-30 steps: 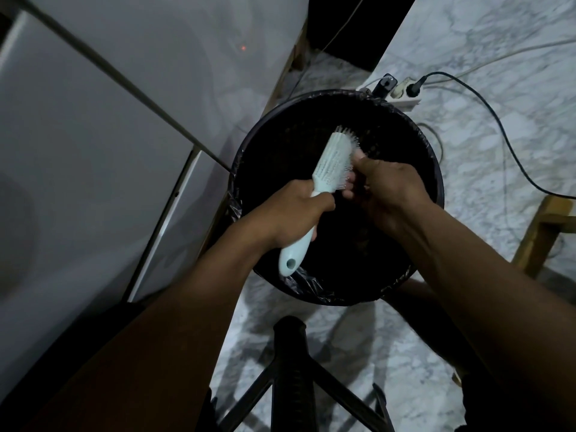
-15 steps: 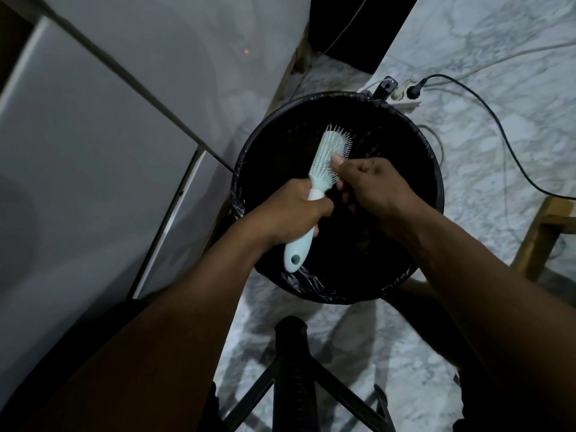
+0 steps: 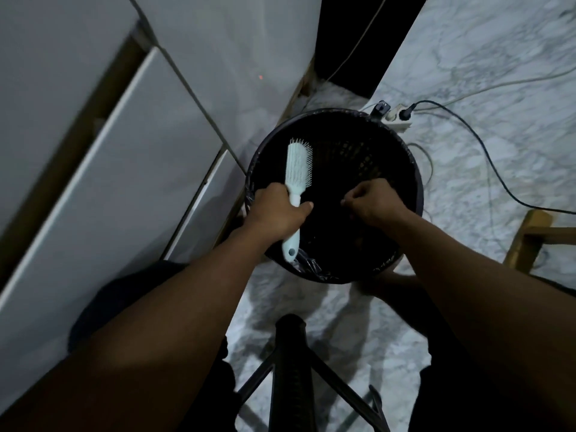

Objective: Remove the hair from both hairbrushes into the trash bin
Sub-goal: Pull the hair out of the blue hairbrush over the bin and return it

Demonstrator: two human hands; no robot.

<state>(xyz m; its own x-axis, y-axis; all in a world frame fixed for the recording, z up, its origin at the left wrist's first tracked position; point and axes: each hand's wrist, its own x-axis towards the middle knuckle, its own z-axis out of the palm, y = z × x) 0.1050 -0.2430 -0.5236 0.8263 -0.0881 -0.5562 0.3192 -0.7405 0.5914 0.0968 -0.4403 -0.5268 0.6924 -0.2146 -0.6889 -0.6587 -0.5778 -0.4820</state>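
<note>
A pale blue hairbrush [image 3: 298,169] is held upright over the left side of the black mesh trash bin [image 3: 408,169], its bristles facing right. My left hand [image 3: 279,210] is wrapped around the brush's handle, whose end sticks out below my fist. Over the middle of the bin, my right hand [image 3: 374,202] is apart from the brush with its fingertips pinched together; any hair between them is too fine and dark to make out. Only one hairbrush is in view.
A white cabinet [image 3: 109,157] stands close on the left. A power strip [image 3: 397,117] with plugged cables lies on the marble floor behind the bin. A wooden stool leg [image 3: 523,241] is at the right. A black stand [image 3: 290,369] rises just below the bin.
My right hand has pulled away from the bristles to the right, fingers pinched. The brush has shifted left and turned more upright.
</note>
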